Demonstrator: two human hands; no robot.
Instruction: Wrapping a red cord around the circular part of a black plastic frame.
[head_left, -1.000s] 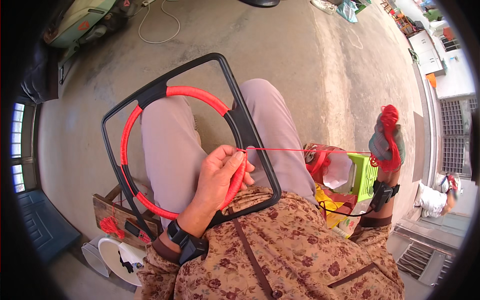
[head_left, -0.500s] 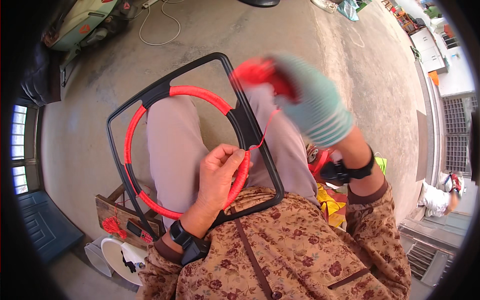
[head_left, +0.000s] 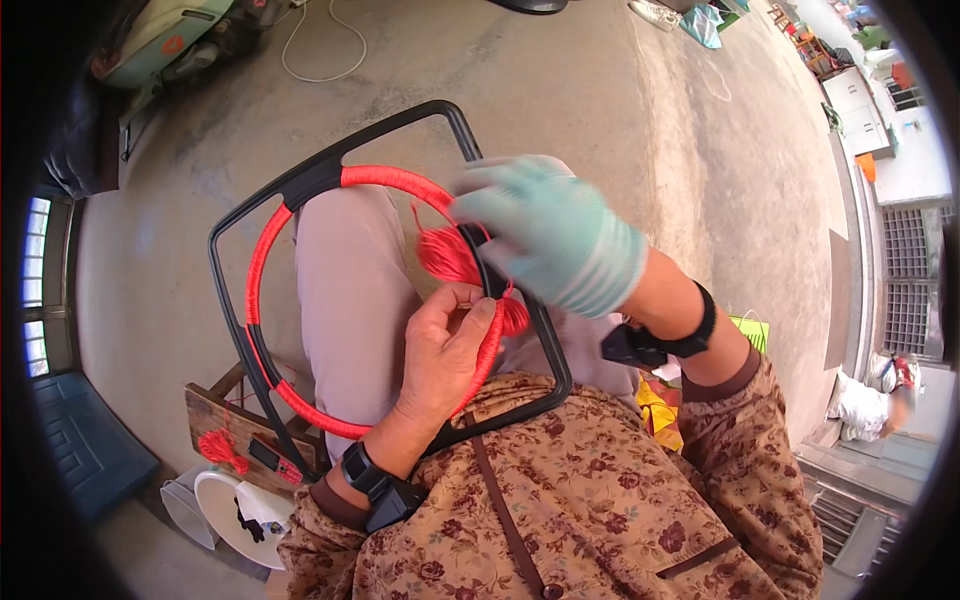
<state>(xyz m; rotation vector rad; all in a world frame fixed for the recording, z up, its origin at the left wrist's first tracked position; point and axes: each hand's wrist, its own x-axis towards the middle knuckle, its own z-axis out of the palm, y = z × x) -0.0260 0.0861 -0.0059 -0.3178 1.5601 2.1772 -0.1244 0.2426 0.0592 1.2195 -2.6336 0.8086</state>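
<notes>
A black frame (head_left: 556, 345) with an inner ring (head_left: 262, 262) wrapped in red cord rests across my lap. My bare left hand (head_left: 440, 340) pinches the wrapped ring at its right side, thumb on top near the end of the winding. My right hand (head_left: 560, 235), in a teal knitted glove, is over the frame's right part, its fingers blurred. Below those fingers a bundle of red cord (head_left: 448, 255) shows inside the ring, and more red strands come out beside my left thumb. Whether the right fingers grip the bundle is unclear.
At the lower left, a wooden stool (head_left: 205, 410) bears a tangle of red cord (head_left: 222, 450) and a small red-and-black phone (head_left: 272, 460). Beside it stands a white bucket (head_left: 215, 500). A scooter (head_left: 165, 45) is at the far left; a yellow bag (head_left: 658, 410) lies by my right leg.
My right hand has swung left and down from beyond the frame to over the ring's right side. The red cord bundle, in that hand before, now shows within the ring. My left hand keeps its pinch.
</notes>
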